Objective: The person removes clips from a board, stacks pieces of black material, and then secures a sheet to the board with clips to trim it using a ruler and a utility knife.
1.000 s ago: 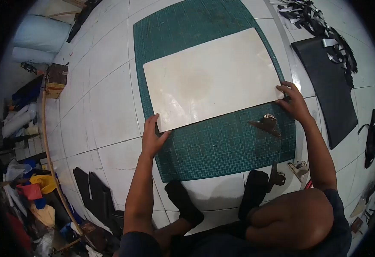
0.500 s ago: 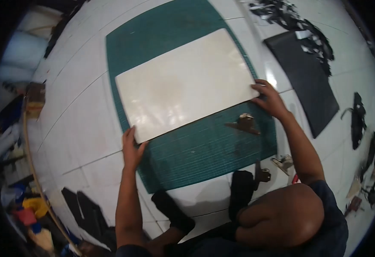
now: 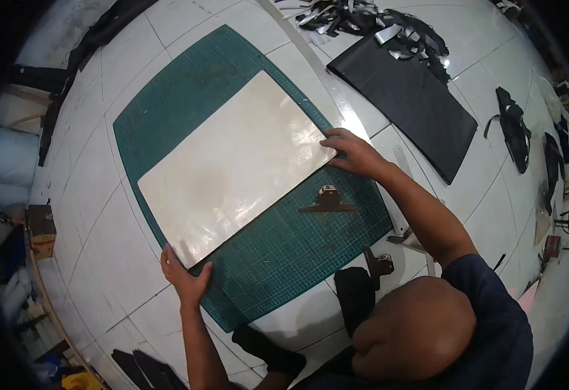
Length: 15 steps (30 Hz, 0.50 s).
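Observation:
A glossy off-white rectangular board (image 3: pixel 226 169) lies flat over the middle of a green cutting mat (image 3: pixel 167 104) on the floor. My left hand (image 3: pixel 188 276) grips its near left corner, fingers along the left edge and thumb at the front edge. At the right corner, my right hand (image 3: pixel 356 155) holds the board with fingers over the top edge and thumb below. Just in front of the board, a metal bulldog clip (image 3: pixel 328 200) rests on the mat. Another metal clip (image 3: pixel 380 265) is by my foot, beyond the mat's front edge.
A folded black sheet (image 3: pixel 408 104) lies right of the mat, with a heap of black and silver scraps (image 3: pixel 421 32) behind it. A metal ruler (image 3: pixel 401 162) is near my right forearm. A small cardboard box (image 3: pixel 41 231) stands far left.
My view has turned, so the mat and board appear lower, further left and more tilted. Both hands stay at the same two corners of the board.

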Motion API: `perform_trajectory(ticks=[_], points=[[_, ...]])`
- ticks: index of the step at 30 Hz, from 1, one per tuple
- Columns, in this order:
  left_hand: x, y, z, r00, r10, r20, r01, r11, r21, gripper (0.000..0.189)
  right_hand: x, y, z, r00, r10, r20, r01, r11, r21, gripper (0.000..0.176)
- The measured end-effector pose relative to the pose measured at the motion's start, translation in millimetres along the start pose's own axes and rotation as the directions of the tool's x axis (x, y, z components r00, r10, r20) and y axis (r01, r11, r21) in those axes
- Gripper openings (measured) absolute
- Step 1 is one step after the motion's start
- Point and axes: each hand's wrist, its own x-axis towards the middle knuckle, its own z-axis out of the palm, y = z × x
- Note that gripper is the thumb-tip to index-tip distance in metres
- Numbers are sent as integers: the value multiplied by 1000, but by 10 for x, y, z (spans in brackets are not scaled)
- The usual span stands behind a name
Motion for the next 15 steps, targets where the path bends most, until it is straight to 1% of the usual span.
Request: perform_trajectory(ticks=[1, 2, 3, 6, 8, 9, 10, 11, 12, 13, 14, 15], points=[[36, 119, 17, 994, 85, 72, -86, 996, 6, 84, 2, 1, 7, 1000, -14, 6, 14, 1000, 1, 49], [121, 348, 19, 977, 160, 142, -163, 987, 9, 85, 11, -3, 0, 999, 17, 31, -16, 1000, -17, 50], [204, 543, 42, 951, 230, 209, -237, 971, 11, 86, 20, -8, -3, 999, 15, 36, -15, 1000, -7, 50], [438, 941, 267, 871, 400, 286, -415, 910, -9, 83, 41, -3, 13, 999, 22, 35, -23, 999, 31, 51], [570, 1064, 338, 826, 406, 392, -434, 901, -20, 80, 5, 27, 25, 998, 42, 41, -44, 998, 53, 52], [598, 1124, 362, 798, 402, 449, -437, 899, -27, 78, -20, 58, 20, 1000, 9, 15, -10, 1000, 19, 53], [631, 1168, 362, 791, 376, 483, -411, 911, -37, 76, -15, 89, 25, 1000, -28, -7, 28, 1000, -10, 54], [649, 1174, 397, 783, 376, 495, -423, 906, -19, 75, -21, 84, 54, 997, -70, -24, 69, 997, -35, 55], [661, 1163, 426, 777, 372, 507, -433, 901, 3, 75, -58, -35, -19, 1000, -13, -15, 13, 999, -48, 59], [675, 1145, 440, 770, 369, 520, -446, 894, 26, 74, -87, -166, -73, 996, -67, -63, 58, 989, -134, 57], [683, 1177, 432, 768, 403, 498, -487, 872, 44, 68, -162, -299, -133, 995, -52, -82, 46, 996, -75, 57], [681, 1183, 453, 764, 385, 518, -481, 875, 60, 66, -262, -404, -143, 994, -36, -103, 34, 999, -19, 58]])
